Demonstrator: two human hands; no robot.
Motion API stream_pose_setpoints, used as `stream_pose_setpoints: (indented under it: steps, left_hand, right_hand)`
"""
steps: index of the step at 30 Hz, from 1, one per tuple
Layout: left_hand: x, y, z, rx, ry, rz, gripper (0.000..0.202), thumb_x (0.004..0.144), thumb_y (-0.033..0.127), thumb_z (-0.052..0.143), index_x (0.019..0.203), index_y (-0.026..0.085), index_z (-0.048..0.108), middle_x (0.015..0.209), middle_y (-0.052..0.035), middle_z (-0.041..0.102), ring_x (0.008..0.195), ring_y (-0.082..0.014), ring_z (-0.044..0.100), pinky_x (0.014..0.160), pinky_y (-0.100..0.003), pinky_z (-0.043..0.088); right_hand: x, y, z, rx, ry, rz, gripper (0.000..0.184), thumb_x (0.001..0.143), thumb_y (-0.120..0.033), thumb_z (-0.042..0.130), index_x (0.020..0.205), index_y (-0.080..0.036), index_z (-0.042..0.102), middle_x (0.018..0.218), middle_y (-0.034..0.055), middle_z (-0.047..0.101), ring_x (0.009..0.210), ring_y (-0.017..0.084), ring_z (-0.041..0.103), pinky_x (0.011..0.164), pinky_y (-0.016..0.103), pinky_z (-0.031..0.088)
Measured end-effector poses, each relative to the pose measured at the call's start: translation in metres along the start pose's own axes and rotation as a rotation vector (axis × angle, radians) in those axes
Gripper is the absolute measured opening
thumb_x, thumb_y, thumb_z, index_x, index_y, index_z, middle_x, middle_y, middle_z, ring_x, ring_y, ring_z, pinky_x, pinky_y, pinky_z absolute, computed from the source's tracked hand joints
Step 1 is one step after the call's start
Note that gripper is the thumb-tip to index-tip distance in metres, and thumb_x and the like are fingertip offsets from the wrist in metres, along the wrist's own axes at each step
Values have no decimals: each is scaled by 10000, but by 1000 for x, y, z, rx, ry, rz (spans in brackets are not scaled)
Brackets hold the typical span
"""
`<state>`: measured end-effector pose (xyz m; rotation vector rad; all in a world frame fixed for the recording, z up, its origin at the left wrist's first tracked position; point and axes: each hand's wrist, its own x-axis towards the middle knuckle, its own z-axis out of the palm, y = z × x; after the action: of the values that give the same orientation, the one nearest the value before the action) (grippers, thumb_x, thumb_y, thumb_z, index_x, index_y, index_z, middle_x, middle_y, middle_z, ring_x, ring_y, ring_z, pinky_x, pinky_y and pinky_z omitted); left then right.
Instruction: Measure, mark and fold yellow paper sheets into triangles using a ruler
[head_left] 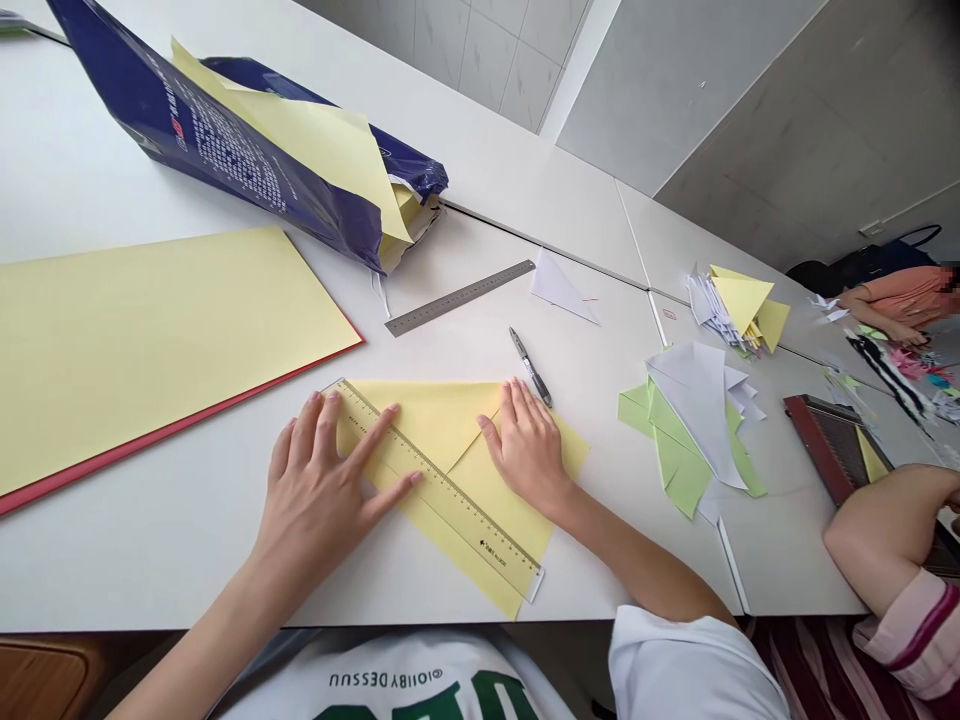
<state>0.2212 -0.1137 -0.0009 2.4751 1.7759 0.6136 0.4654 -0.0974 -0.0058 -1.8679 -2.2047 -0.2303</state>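
Our spread left hand (319, 490) is pinning a clear ruler (457, 510) over partly hidden yellow paper (420, 425); our flat right hand (529, 450) is pressing that paper.

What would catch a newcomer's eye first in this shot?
First come the left hand pressing a clear plastic ruler onto folded yellow paper and the right hand flat on that paper, at the table's near edge. Beyond them sits a dark blue bag holding yellow sheets. Pale green paper scraps lie to the right.
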Motion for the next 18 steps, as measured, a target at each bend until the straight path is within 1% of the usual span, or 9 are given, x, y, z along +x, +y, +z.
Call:
stream_pose_setpoints:
  steps: [2, 6, 9, 13, 15, 18]
  left_hand:
    - [0, 0, 1, -2, 2, 6, 666, 889, 628, 444, 1455, 277, 443, 1579, -190, 208, 1472, -431, 193, 1147, -605, 251]
    - [0, 0, 2, -5, 1, -8, 666, 878, 622, 489, 1453, 289, 441, 1595, -179, 178, 1477, -427, 179, 1155, -598, 238]
    - [-2, 0, 3, 0, -24, -25, 688, 854, 638, 531, 1456, 322, 427, 1606, -161, 163, 1479, -425, 175, 1157, -597, 238]
    - [-6, -1, 3, 1, -42, -37, 730, 829, 685, 543, 1463, 353, 403, 1607, -150, 162, 1479, -421, 177, 1158, -598, 242]
    - [-7, 0, 3, 4, -46, -45, 730, 825, 694, 540, 1462, 364, 402, 1601, -142, 184, 1475, -417, 190, 1157, -594, 249]
    - [-8, 1, 2, 10, -52, -54, 727, 822, 700, 538, 1457, 369, 410, 1587, -138, 221, 1467, -414, 214, 1154, -586, 263]
  right_hand:
    - [1, 3, 1, 4, 11, 22, 657, 1023, -482, 272, 1389, 15, 500, 1430, 248, 496, 1373, 332, 461, 1110, 475, 441]
    - [-1, 9, 2, 41, -2, 33, 612, 1018, -473, 318, 1431, -48, 473, 1448, 203, 497, 1392, 314, 441, 1103, 466, 450]
    - [-3, 12, 0, 43, -9, 10, 588, 1015, -460, 344, 1463, -91, 441, 1483, 185, 463, 1423, 319, 392, 1121, 493, 421]
    - [-1, 10, -3, 71, 16, -136, 556, 1013, -429, 373, 1508, -176, 375, 1552, 139, 373, 1492, 314, 247, 1172, 568, 313]
    - [1, 8, -4, 92, -12, -213, 571, 1017, -422, 365, 1532, -180, 320, 1556, 124, 370, 1492, 294, 253, 1197, 564, 274]
    - [3, 4, -4, 106, -79, -272, 596, 1030, -410, 322, 1559, -152, 230, 1556, 115, 370, 1480, 271, 291, 1213, 538, 259]
